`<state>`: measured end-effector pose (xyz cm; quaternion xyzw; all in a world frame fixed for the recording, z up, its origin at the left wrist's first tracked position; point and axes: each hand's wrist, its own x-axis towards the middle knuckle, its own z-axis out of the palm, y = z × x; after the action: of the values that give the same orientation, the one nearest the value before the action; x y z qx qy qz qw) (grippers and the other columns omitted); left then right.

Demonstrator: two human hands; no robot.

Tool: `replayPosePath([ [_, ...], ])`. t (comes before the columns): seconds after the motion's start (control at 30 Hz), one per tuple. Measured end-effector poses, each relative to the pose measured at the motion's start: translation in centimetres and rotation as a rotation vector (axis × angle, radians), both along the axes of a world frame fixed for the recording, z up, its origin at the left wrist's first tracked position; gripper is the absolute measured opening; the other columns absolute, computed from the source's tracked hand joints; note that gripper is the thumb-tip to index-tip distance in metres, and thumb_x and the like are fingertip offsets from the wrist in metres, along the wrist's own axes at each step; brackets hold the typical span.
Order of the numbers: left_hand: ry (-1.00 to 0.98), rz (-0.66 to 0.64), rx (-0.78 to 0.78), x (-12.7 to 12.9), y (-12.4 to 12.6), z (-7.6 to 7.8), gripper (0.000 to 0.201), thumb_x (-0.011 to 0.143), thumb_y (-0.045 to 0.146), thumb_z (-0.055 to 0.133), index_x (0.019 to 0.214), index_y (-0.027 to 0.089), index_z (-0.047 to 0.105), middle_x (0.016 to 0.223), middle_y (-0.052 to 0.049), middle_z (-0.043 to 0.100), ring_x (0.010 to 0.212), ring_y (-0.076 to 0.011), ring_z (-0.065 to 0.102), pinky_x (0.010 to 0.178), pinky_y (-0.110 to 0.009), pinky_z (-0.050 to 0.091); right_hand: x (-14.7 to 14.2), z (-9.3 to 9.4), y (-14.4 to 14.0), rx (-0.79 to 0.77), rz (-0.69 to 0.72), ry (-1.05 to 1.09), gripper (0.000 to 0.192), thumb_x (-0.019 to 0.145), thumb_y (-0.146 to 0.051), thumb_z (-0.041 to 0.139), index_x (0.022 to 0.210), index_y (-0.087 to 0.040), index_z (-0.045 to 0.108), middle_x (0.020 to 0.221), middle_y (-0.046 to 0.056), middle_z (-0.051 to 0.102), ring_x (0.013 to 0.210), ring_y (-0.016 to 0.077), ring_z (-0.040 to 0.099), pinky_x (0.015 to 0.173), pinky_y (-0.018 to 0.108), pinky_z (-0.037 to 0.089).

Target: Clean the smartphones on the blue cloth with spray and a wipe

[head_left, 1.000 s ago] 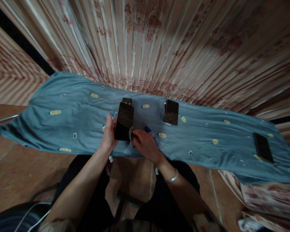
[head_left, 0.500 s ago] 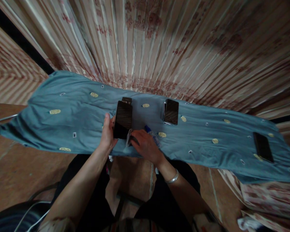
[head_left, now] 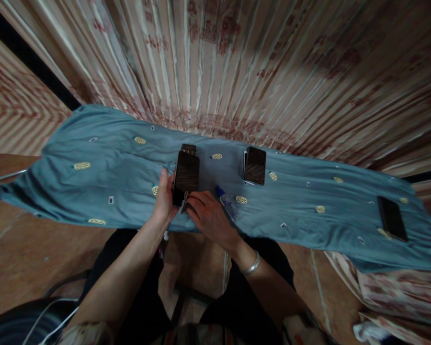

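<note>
Blue patterned cloth (head_left: 93,187) covered bench; left hand (head_left: 164,201) gripped dark rectangular phone (head_left: 186,176); right hand (head_left: 207,216) pinched small pale cloth (head_left: 184,203) against phone's lower edge.

The phone (head_left: 186,177) gripped at its edge by the left hand (head_left: 164,203) has a glossy, glass-like face that mirrors the striped curtain. The small rag (head_left: 183,203) pinched in the right hand (head_left: 208,218) looks like soft pale cloth, though it is too small to be sure. The blue cover (head_left: 93,182) over the table is matt woven cloth, slightly creased, with stitched yellow motifs. A second phone (head_left: 255,166) near its far edge is equally shiny. The little bottle (head_left: 229,204) seems clear plastic. The bangle (head_left: 252,266) is polished metal.
</note>
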<state>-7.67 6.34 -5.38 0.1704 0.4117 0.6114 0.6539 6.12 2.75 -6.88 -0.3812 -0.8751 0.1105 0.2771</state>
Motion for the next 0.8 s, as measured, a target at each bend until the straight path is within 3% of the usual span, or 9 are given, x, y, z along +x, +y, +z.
replayPosePath([
  [0.4, 0.009, -0.018, -0.023, 0.1, 0.3, -0.1, 0.066, 0.093, 0.077, 0.046, 0.098, 0.017, 0.073, 0.086, -0.010, 0.078, 0.087, -0.0290, 0.076, 0.068, -0.034, 0.061, -0.2, 0.2, 0.1, 0.007, 0.049, 0.009, 0.020, 0.104, -0.015, 0.052, 0.103, -0.015, 0.072, 0.109, 0.012, 0.073, 0.104, 0.0233, 0.066, 0.096, 0.041, 0.059],
  [0.63, 0.017, -0.020, -0.033, 0.5, 0.2, 0.0, 0.072, 0.094, 0.078, 0.040, 0.112, 0.016, 0.073, 0.091, -0.011, 0.078, 0.088, -0.0294, 0.076, 0.070, -0.036, 0.061, -0.4, 0.2, 0.0, -0.011, 0.046, 0.012, 0.019, 0.103, -0.015, 0.053, 0.102, -0.015, 0.072, 0.109, 0.013, 0.073, 0.103, 0.0231, 0.065, 0.094, 0.040, 0.059],
  [0.8, 0.027, -0.048, -0.043, 0.4, -0.1, 0.3, 0.074, 0.095, 0.078, 0.038, 0.114, 0.016, 0.074, 0.090, -0.010, 0.079, 0.090, -0.0294, 0.076, 0.073, -0.037, 0.062, -1.1, 0.1, -0.5, -0.006, 0.012, 0.037, 0.023, 0.103, -0.013, 0.053, 0.116, -0.016, 0.071, 0.118, 0.013, 0.071, 0.109, 0.0231, 0.064, 0.099, 0.040, 0.057],
])
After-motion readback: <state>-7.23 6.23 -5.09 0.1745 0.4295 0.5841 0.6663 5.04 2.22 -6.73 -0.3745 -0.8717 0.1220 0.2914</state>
